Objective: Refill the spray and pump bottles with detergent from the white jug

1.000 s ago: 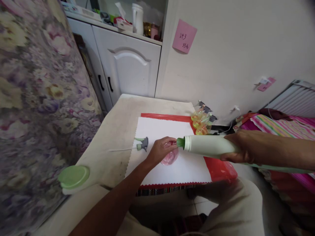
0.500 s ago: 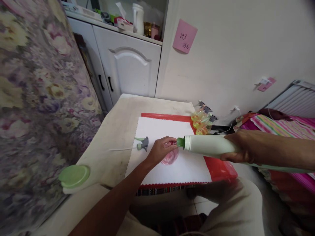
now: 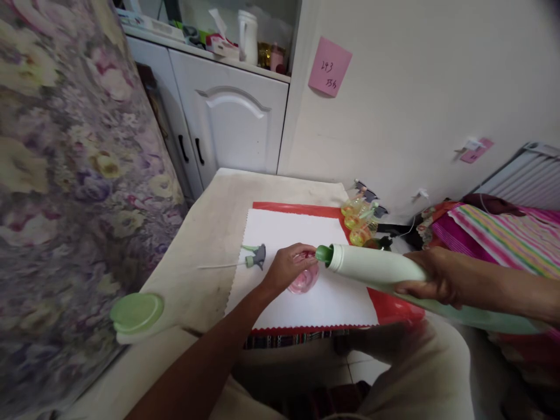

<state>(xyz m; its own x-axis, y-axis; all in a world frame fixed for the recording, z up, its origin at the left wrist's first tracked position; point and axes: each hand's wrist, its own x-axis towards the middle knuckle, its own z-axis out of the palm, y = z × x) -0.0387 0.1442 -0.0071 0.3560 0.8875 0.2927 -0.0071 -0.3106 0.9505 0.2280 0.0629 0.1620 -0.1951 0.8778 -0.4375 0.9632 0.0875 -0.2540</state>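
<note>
Steadying pink bottle upright in left hand grip, right hand grips big bottle tipped, spout at its mouth.

A green lid lies at the table's near-left edge, a pink note on the wall.

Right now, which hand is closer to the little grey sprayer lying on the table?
Left. The left hand grips the pink bottle just right of the sprayer. The right hand holds the big green bottle, much farther right.
</note>
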